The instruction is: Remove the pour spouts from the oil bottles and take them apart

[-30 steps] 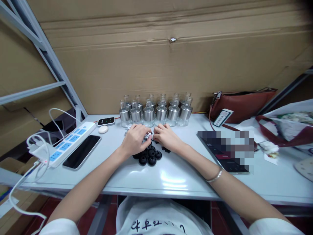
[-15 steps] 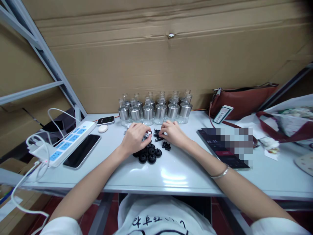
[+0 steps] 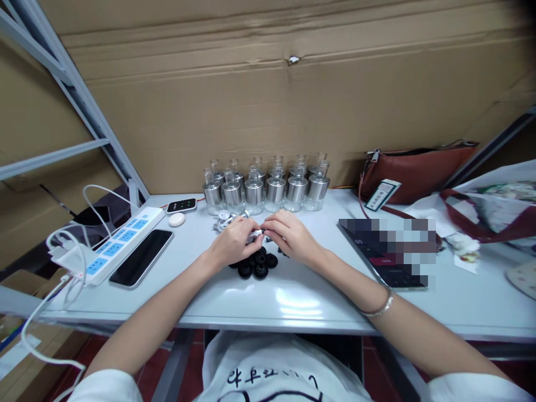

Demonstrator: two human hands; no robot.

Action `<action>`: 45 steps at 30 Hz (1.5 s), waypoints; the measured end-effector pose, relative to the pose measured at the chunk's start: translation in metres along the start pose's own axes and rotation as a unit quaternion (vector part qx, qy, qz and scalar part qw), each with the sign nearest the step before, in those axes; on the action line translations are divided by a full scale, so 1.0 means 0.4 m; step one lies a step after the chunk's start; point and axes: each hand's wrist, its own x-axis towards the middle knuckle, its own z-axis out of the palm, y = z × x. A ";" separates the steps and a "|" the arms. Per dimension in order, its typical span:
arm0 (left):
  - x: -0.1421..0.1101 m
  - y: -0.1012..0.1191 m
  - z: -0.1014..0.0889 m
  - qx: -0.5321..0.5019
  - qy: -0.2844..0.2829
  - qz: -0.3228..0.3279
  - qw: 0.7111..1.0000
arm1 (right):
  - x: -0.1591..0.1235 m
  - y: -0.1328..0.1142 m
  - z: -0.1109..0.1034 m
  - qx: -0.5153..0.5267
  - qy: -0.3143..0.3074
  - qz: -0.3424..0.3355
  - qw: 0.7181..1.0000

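Note:
My left hand [image 3: 235,241] is closed around a small silver metal piece [image 3: 255,235], mostly hidden by the fingers. My right hand [image 3: 292,235] meets it, its fingertips pinched on a tiny black part [image 3: 263,230] at the end of the metal piece. Several round black caps [image 3: 260,270] lie in a cluster below my left hand. More silver metal pieces [image 3: 224,218] sit just beyond that hand. Small black parts [image 3: 268,240] show partly from under my right hand, the others covered by it.
Glass bottles with silver bands [image 3: 254,191] stand in two rows against the cardboard [image 3: 234,100]. On the left are a power strip [image 3: 121,245], a phone [image 3: 142,258] and a white round case [image 3: 176,219]. A tablet-like device [image 3: 372,254] and a brown bag [image 3: 419,176] lie right.
My right hand has come up from the pile of small black parts and moved left to my left hand, bringing a tiny black part against the silver piece.

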 end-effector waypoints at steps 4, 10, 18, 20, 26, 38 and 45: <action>-0.007 -0.006 0.009 -0.020 -0.004 -0.010 1.000 | -0.002 -0.003 0.003 0.017 0.000 0.008 1.000; -0.015 -0.009 0.018 -0.040 -0.026 -0.009 0.999 | -0.003 -0.003 0.004 -0.005 -0.028 -0.002 1.000; -0.016 -0.011 0.022 -0.056 -0.042 -0.017 0.997 | -0.002 -0.006 0.004 0.017 -0.055 0.040 0.998; -0.015 -0.012 0.024 -0.057 -0.042 -0.012 0.997 | -0.002 -0.005 0.003 0.014 -0.057 0.033 0.998; -0.011 -0.004 0.022 -0.065 -0.048 -0.022 0.996 | 0.001 0.001 -0.012 -0.066 -0.056 -0.007 0.996; 0.003 -0.008 0.002 0.009 -0.055 0.015 0.998 | 0.002 0.027 -0.026 0.138 0.017 0.161 0.977; 0.009 -0.008 -0.005 0.025 -0.041 0.026 0.999 | 0.012 0.054 -0.073 0.163 -0.152 0.272 0.936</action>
